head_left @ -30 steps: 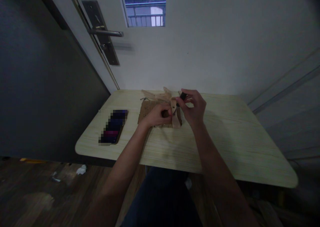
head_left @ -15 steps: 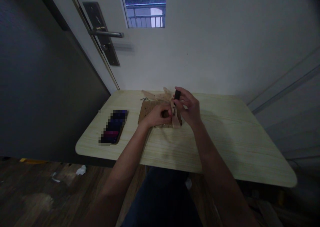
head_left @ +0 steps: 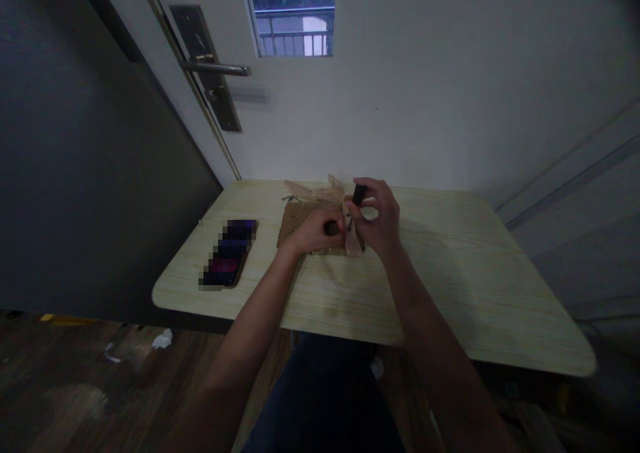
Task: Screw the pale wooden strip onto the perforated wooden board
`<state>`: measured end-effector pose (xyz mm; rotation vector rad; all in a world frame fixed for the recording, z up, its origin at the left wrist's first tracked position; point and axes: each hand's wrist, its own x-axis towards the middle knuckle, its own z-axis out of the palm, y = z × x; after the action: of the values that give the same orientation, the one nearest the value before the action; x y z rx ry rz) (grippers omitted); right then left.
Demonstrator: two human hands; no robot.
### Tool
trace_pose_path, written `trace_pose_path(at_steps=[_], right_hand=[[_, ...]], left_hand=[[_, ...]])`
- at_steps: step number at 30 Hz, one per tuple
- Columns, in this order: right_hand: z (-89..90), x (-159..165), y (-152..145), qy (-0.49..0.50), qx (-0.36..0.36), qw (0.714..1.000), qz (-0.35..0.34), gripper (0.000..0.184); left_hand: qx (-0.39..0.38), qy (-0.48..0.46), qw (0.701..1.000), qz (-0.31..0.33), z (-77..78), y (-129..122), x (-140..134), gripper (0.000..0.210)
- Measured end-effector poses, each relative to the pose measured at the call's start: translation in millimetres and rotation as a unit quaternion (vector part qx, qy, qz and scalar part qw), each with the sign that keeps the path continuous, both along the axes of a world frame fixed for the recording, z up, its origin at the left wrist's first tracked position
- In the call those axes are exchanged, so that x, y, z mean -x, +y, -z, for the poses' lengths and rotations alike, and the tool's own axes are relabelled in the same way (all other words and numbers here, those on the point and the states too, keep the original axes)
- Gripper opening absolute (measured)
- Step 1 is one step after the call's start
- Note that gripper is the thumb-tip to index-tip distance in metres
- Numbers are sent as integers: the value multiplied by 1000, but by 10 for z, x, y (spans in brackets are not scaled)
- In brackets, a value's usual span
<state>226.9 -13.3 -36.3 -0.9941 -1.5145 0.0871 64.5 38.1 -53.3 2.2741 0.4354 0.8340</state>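
Note:
A brown cardboard piece (head_left: 289, 223) with small holes punched in it lies on the table. Thin tan strips (head_left: 315, 192) spread over its far side, and one tan strip (head_left: 353, 241) runs down its right part. My left hand (head_left: 320, 230) rests on the cardboard, thumb and forefinger closed in a pinch at that strip's left edge; what they pinch is hidden. Between the thumb and fingers of my right hand (head_left: 379, 213) is a small tool with a black handle (head_left: 359, 194), tilted over the strip. Its thin lower end points down and is hard to make out.
A phone (head_left: 230, 253), partly pixelated, lies on the table (head_left: 475, 286) to the left. Small dark thin pieces (head_left: 290, 198) sit behind the cardboard. A white door (head_left: 425, 93) with a metal handle (head_left: 220, 68) stands right behind the table.
My right hand has shifted slightly, and the black handle now leans more to the right. The left hand keeps its pinch on the cardboard. The whole view has moved a little.

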Motion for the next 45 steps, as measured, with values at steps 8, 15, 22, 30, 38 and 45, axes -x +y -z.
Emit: trace_pose_path(at_steps=[8, 15, 22, 30, 38, 45], right_hand=[[-23, 11, -30, 97, 57, 990, -83, 31], [17, -1, 28, 117, 59, 990, -56, 36], [18, 0, 19, 119, 44, 991, -38, 33], [-28, 7, -29, 108, 43, 987, -115, 34], [-4, -7, 9, 94, 42, 994, -47, 33], [-22, -9, -14, 78, 23, 997, -12, 36]], left_hand=[[10, -4, 1000, -3, -13, -13, -2, 5], [3, 3, 1000, -5, -3, -3, 0, 4], [-3, 10, 1000, -8, -5, 1, 2, 4], [0, 14, 1000, -26, -30, -29, -5, 4], [-10, 11, 1000, -12, -23, -14, -14, 1], [-18, 17, 999, -31, -31, -29, -6, 3]])
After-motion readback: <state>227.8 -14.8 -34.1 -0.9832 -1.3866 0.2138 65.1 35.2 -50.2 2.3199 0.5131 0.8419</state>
